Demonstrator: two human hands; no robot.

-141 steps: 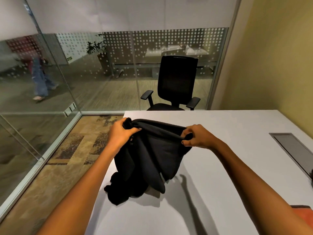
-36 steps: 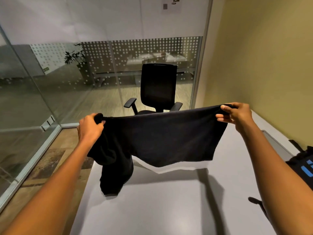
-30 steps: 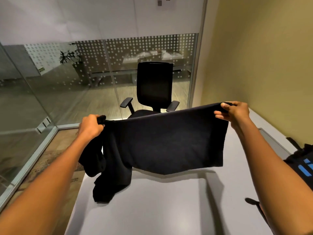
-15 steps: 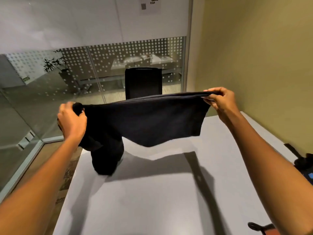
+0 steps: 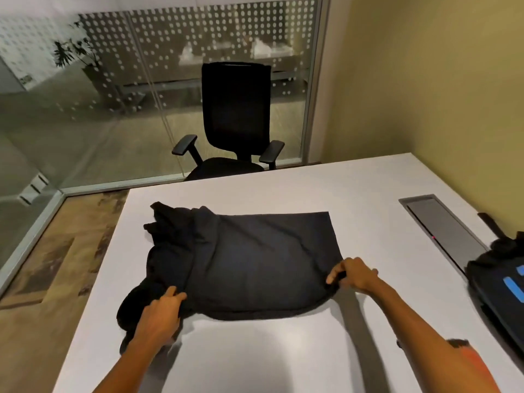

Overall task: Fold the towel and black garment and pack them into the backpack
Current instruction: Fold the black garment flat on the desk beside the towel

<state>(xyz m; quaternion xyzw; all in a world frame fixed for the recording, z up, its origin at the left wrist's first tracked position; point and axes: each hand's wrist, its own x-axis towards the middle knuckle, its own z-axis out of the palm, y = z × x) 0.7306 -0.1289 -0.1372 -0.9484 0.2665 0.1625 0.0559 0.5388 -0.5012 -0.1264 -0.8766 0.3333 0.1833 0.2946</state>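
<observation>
Garment (image 5: 249,259) lies spread over the middle of the table (image 5: 368,188), bunched at its left side, which reaches close to the table's left edge. Left hand (image 5: 160,316) and right hand (image 5: 354,276) sit on its near edge. Bare tabletop beyond it, up to the chair (image 5: 235,120) at the far edge. Bare strip nearest the person. To the right, bare top up to the flush panel (image 5: 445,231). Backpack (image 5: 499,282) blocks the right edge; a strap (image 5: 490,225) lies beyond it, possibly the backpack's. Wall (image 5: 439,80) closes the right side.
</observation>
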